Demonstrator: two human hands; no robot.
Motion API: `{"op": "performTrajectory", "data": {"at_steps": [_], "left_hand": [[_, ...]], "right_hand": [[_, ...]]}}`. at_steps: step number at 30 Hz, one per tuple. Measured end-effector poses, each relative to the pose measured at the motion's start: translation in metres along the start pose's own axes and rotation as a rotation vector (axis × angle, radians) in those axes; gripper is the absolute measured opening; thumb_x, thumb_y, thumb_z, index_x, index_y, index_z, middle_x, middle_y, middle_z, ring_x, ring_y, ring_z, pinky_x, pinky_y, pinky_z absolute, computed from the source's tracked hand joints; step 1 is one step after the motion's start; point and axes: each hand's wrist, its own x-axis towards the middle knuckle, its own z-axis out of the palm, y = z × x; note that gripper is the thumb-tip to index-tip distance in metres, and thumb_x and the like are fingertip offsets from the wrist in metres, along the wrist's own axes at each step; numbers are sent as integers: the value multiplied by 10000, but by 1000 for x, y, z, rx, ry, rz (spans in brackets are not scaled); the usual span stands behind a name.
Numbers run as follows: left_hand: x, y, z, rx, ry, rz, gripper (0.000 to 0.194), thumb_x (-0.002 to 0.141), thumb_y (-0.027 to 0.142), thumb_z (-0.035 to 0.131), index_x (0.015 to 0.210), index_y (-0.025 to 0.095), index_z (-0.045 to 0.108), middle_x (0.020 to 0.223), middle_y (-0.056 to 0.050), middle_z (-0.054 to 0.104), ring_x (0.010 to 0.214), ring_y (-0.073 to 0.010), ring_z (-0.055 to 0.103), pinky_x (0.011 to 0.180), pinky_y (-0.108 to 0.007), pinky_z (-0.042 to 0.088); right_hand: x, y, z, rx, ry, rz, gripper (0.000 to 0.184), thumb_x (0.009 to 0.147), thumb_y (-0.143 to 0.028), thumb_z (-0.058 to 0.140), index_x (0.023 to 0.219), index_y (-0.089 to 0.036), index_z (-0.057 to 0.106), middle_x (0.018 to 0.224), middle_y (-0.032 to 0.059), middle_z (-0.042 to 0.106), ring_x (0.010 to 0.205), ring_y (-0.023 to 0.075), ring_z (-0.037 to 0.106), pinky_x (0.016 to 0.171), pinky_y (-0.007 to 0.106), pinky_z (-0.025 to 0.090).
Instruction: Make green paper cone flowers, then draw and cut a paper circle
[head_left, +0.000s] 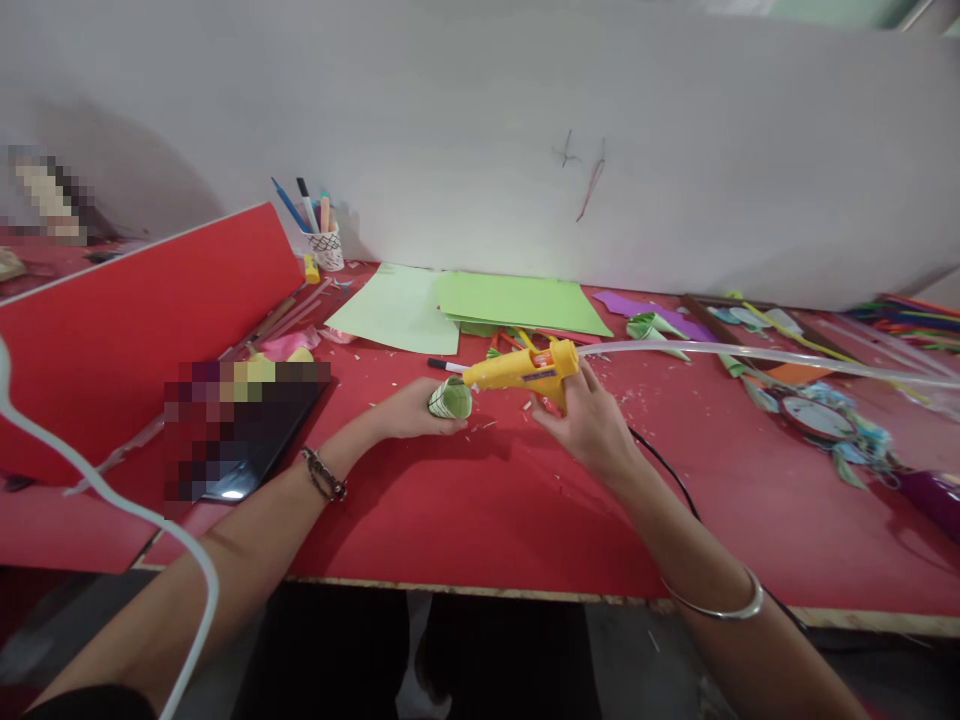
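Observation:
My left hand (415, 410) is closed round a small rolled paper cone (452, 398), pale green inside with dark lines on its outer side. The cone's open end faces up and to the right. In my right hand (596, 425) is a yellow hot glue gun (521, 369), gripped by its handle. Its nozzle points left and sits at the cone's rim; whether it touches the paper I cannot tell. A long clear glue stick (720, 350) runs out of the gun's back to the right. Beyond my left hand lies a black-capped marker (446, 366).
Green paper sheets (525, 300) lie at the back before the white wall. A pen cup (325, 245) stands to their left. A red board (150, 330) and a dark tablet (262, 440) are at left. Right are another green cone (656, 328), a round mirror-like piece (817, 415) and scraps.

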Motion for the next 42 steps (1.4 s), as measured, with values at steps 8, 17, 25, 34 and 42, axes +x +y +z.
{"op": "performTrajectory", "data": {"at_steps": [8, 17, 25, 34, 42], "left_hand": [[2, -4, -2, 62, 151, 70, 141, 649, 249, 556, 723, 130, 542, 643, 22, 516, 543, -66, 432, 509, -183, 358], [3, -7, -5, 210, 300, 199, 152, 679, 236, 536, 794, 139, 560, 680, 28, 556, 589, -74, 464, 539, -172, 352], [2, -8, -9, 387, 415, 121, 180, 659, 286, 587, 745, 165, 485, 637, 43, 542, 549, -72, 453, 483, -162, 307], [2, -10, -12, 490, 423, 75, 131, 647, 201, 564, 744, 174, 480, 661, 25, 557, 575, -92, 477, 499, -182, 309], [2, -7, -5, 386, 325, 116, 147, 692, 263, 543, 785, 152, 566, 688, 13, 604, 561, -82, 486, 511, -178, 334]], "right_hand": [[1, 0, -2, -14, -105, 22, 500, 758, -304, 412, 1234, -176, 328, 1092, 139, 470, 657, 190, 553, 499, 296, 427], [3, -3, -6, 17, -171, 27, 494, 774, -252, 389, 1245, -150, 286, 1161, 168, 428, 821, 239, 557, 615, 334, 441], [3, -2, -4, 24, -162, -2, 454, 769, -231, 383, 1211, -147, 315, 1169, 163, 427, 881, 253, 545, 644, 340, 443], [3, -1, -3, -13, -141, -18, 468, 778, -241, 374, 1234, -159, 305, 1110, 147, 459, 821, 229, 552, 582, 306, 436], [2, 1, -2, -180, -41, 23, 556, 770, -476, 406, 1223, -159, 351, 995, 130, 493, 660, 193, 537, 413, 253, 359]]}}
